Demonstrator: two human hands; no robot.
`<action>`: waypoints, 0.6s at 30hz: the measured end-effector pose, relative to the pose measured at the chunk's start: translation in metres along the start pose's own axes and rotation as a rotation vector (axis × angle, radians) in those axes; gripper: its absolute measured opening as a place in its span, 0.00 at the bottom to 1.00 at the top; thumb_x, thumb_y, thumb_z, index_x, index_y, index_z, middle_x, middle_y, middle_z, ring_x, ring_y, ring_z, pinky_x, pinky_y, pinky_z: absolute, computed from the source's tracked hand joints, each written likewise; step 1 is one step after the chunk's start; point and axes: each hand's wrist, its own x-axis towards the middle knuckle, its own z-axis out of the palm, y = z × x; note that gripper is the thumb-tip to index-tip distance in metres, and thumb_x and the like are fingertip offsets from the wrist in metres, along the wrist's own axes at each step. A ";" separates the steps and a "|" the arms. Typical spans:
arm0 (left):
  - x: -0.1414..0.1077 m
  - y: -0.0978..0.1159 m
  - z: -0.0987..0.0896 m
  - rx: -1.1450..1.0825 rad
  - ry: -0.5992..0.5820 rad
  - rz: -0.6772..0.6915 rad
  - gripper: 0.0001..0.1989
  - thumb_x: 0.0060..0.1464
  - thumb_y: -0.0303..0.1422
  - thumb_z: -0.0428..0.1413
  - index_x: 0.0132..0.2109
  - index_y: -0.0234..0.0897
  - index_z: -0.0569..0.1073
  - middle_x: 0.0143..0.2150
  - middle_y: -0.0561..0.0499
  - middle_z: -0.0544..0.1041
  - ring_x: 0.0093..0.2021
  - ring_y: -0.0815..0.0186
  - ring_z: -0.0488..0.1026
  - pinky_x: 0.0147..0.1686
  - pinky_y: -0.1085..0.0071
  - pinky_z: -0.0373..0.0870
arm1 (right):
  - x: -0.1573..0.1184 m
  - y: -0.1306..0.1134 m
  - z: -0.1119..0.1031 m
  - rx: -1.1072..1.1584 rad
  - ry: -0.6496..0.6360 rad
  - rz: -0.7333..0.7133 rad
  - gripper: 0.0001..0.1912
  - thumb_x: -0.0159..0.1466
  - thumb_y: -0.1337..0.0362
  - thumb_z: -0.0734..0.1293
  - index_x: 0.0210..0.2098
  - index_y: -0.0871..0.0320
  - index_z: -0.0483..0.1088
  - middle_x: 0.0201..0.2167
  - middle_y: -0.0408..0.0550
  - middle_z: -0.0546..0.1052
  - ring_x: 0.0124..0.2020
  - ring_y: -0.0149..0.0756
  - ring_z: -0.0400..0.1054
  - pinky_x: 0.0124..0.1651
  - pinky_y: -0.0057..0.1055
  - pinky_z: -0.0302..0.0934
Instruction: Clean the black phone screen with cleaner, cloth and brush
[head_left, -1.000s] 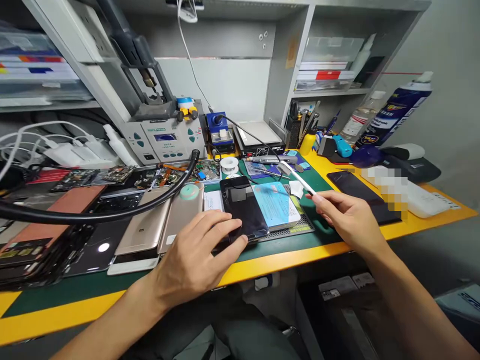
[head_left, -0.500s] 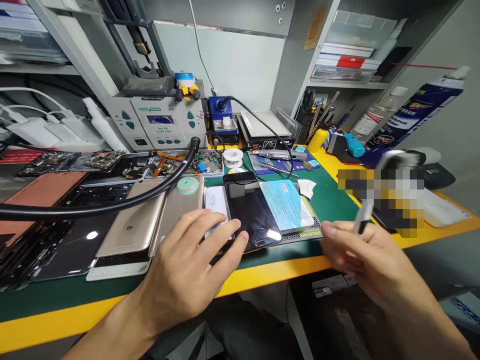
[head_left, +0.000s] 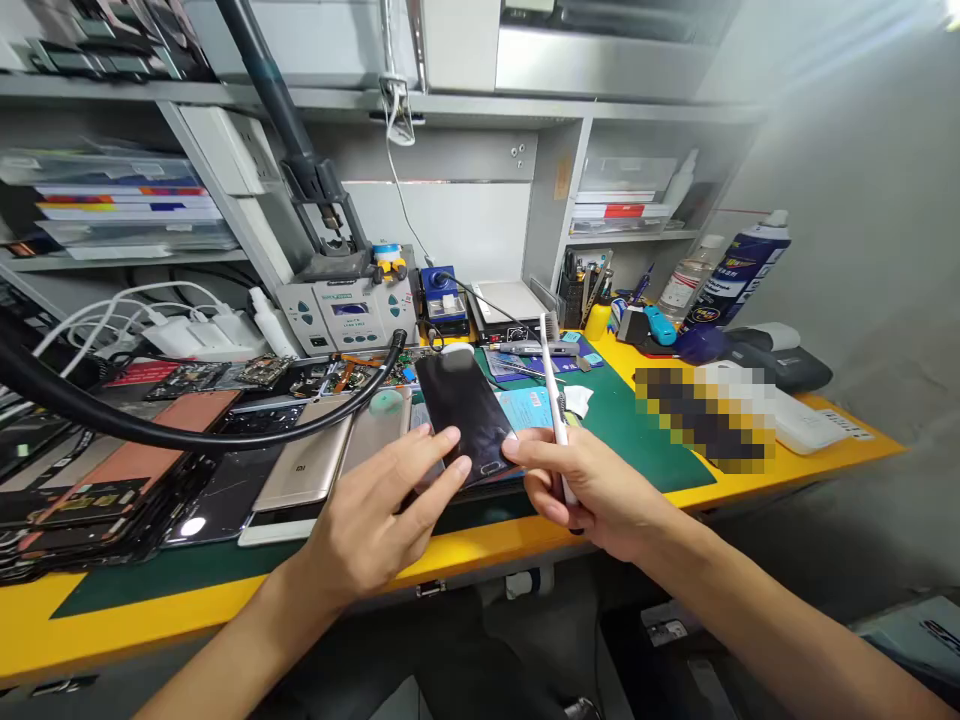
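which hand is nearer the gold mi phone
Left. The left hand sits just to the right of the gold Mi phone. The right hand, gripping a slender white tool, is farther right, beyond the black phone.

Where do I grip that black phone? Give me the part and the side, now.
Take the phone by its two long edges near the lower end, coming from the near side. It looks tilted up with that end toward you, and the left hand and right hand, holding a white tool, already sit there; a pinch there leaves the glass face untouched.
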 end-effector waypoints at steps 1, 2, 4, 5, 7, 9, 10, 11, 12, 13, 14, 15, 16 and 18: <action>0.007 0.001 -0.002 -0.073 0.082 -0.143 0.27 0.57 0.21 0.59 0.62 0.39 0.70 0.61 0.39 0.74 0.62 0.54 0.72 0.60 0.54 0.74 | 0.001 -0.004 -0.002 0.017 -0.023 -0.035 0.20 0.60 0.53 0.75 0.29 0.55 0.61 0.09 0.33 0.60 0.12 0.22 0.47 0.17 0.23 0.33; 0.016 0.002 -0.005 -0.201 0.184 -0.323 0.27 0.56 0.23 0.61 0.62 0.42 0.70 0.62 0.41 0.73 0.61 0.53 0.73 0.59 0.54 0.74 | 0.003 -0.007 -0.004 0.033 -0.049 -0.072 0.21 0.59 0.53 0.76 0.30 0.55 0.61 0.09 0.32 0.59 0.13 0.22 0.47 0.17 0.22 0.33; 0.040 0.000 -0.011 -0.633 0.404 -0.732 0.23 0.57 0.34 0.62 0.59 0.42 0.71 0.60 0.41 0.74 0.57 0.53 0.75 0.56 0.53 0.76 | 0.008 -0.015 -0.007 0.049 -0.108 -0.130 0.21 0.59 0.53 0.76 0.32 0.54 0.61 0.10 0.31 0.60 0.13 0.22 0.48 0.17 0.22 0.33; 0.054 -0.002 -0.014 -0.891 0.461 -0.919 0.20 0.59 0.40 0.60 0.56 0.41 0.73 0.56 0.41 0.76 0.53 0.53 0.77 0.51 0.54 0.78 | 0.012 -0.019 -0.007 0.046 -0.137 -0.146 0.21 0.60 0.53 0.76 0.33 0.54 0.60 0.11 0.31 0.60 0.13 0.23 0.48 0.17 0.22 0.33; 0.083 -0.010 -0.017 -1.335 0.363 -1.198 0.28 0.62 0.54 0.50 0.50 0.33 0.77 0.48 0.37 0.79 0.49 0.48 0.79 0.45 0.51 0.79 | 0.021 -0.026 -0.006 0.017 -0.198 -0.164 0.20 0.62 0.54 0.75 0.34 0.53 0.59 0.12 0.32 0.62 0.13 0.23 0.48 0.16 0.22 0.34; 0.106 -0.020 -0.014 -1.538 0.334 -1.325 0.31 0.63 0.57 0.45 0.48 0.34 0.78 0.40 0.40 0.81 0.46 0.47 0.80 0.40 0.52 0.80 | 0.032 -0.032 -0.002 -0.040 -0.254 -0.179 0.20 0.63 0.54 0.73 0.33 0.53 0.57 0.12 0.33 0.64 0.13 0.23 0.46 0.15 0.22 0.34; 0.114 -0.025 -0.011 -1.597 0.332 -1.375 0.33 0.64 0.58 0.42 0.47 0.35 0.78 0.38 0.41 0.81 0.44 0.48 0.80 0.38 0.54 0.80 | 0.038 -0.035 0.001 -0.073 -0.278 -0.183 0.19 0.63 0.54 0.72 0.33 0.53 0.57 0.12 0.34 0.65 0.13 0.23 0.45 0.15 0.22 0.34; 0.119 -0.030 -0.007 -1.628 0.352 -1.411 0.34 0.65 0.58 0.39 0.47 0.36 0.78 0.35 0.42 0.81 0.42 0.49 0.81 0.37 0.55 0.80 | 0.045 -0.038 0.004 -0.106 -0.295 -0.187 0.19 0.63 0.55 0.72 0.32 0.53 0.57 0.12 0.34 0.65 0.13 0.23 0.45 0.15 0.21 0.34; 0.123 -0.035 -0.002 -1.645 0.376 -1.431 0.35 0.66 0.57 0.38 0.48 0.35 0.78 0.34 0.43 0.81 0.40 0.50 0.82 0.36 0.57 0.81 | 0.050 -0.040 0.006 -0.142 -0.302 -0.193 0.18 0.63 0.55 0.72 0.32 0.53 0.57 0.11 0.35 0.66 0.13 0.23 0.45 0.14 0.21 0.34; 0.124 -0.039 0.002 -1.655 0.400 -1.439 0.35 0.67 0.57 0.36 0.48 0.35 0.78 0.34 0.43 0.81 0.39 0.52 0.82 0.35 0.58 0.81 | 0.056 -0.043 0.008 -0.181 -0.298 -0.201 0.17 0.62 0.56 0.71 0.32 0.53 0.58 0.11 0.36 0.67 0.12 0.23 0.47 0.14 0.21 0.35; 0.124 -0.043 0.006 -1.657 0.419 -1.432 0.35 0.67 0.56 0.35 0.48 0.35 0.78 0.34 0.44 0.81 0.38 0.52 0.82 0.34 0.59 0.81 | 0.061 -0.045 0.010 -0.222 -0.283 -0.212 0.16 0.61 0.56 0.71 0.31 0.54 0.59 0.11 0.37 0.68 0.12 0.24 0.49 0.15 0.21 0.36; 0.123 -0.047 0.009 -1.654 0.430 -1.414 0.35 0.67 0.56 0.35 0.48 0.34 0.78 0.33 0.44 0.82 0.37 0.53 0.82 0.33 0.60 0.81 | 0.065 -0.047 0.011 -0.268 -0.269 -0.223 0.14 0.61 0.57 0.71 0.31 0.55 0.61 0.11 0.39 0.69 0.12 0.24 0.50 0.15 0.22 0.37; 0.122 -0.050 0.011 -1.647 0.433 -1.395 0.35 0.68 0.56 0.36 0.48 0.34 0.78 0.33 0.43 0.82 0.37 0.53 0.82 0.32 0.61 0.81 | 0.069 -0.048 0.011 -0.311 -0.258 -0.236 0.13 0.61 0.58 0.71 0.31 0.56 0.63 0.11 0.40 0.69 0.12 0.24 0.52 0.15 0.22 0.38; 0.119 -0.052 0.013 -1.629 0.423 -1.378 0.35 0.68 0.55 0.36 0.46 0.33 0.78 0.33 0.43 0.82 0.37 0.53 0.83 0.31 0.62 0.81 | 0.074 -0.046 0.010 -0.359 -0.251 -0.243 0.10 0.60 0.60 0.70 0.31 0.58 0.67 0.12 0.41 0.71 0.12 0.24 0.53 0.16 0.22 0.41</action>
